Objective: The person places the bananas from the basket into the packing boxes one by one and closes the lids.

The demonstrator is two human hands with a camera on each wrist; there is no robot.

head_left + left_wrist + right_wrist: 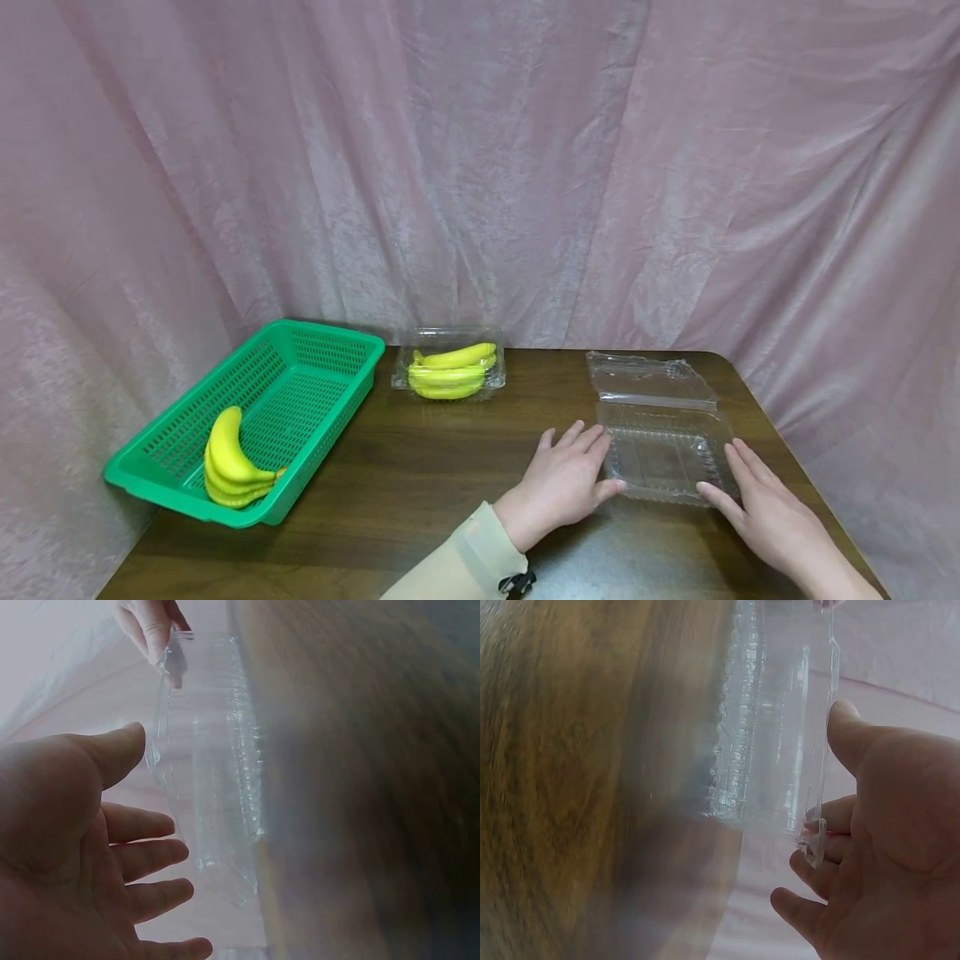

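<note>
A clear plastic clamshell box (663,454) stands on the table with its lid (648,379) folded back, away from the person. At the box's left side is my left hand (562,479), fingers straight and spread, its thumb near the rim. My right hand (768,508) lies along the right side; the thumb is at the rim and the fairly straight fingers (832,877) reach past the corner. No fruit shows inside this box. Both palms are seen in the wrist views, where the clear wall (206,750) stands beside the fingers.
A green basket (330,458) on the left holds a bunch of yellow bananas (228,462). At the back middle, another clear box (401,379) contains bananas (450,375). The brown wooden table (450,458) ends at pink curtains (480,167) behind and at the sides.
</note>
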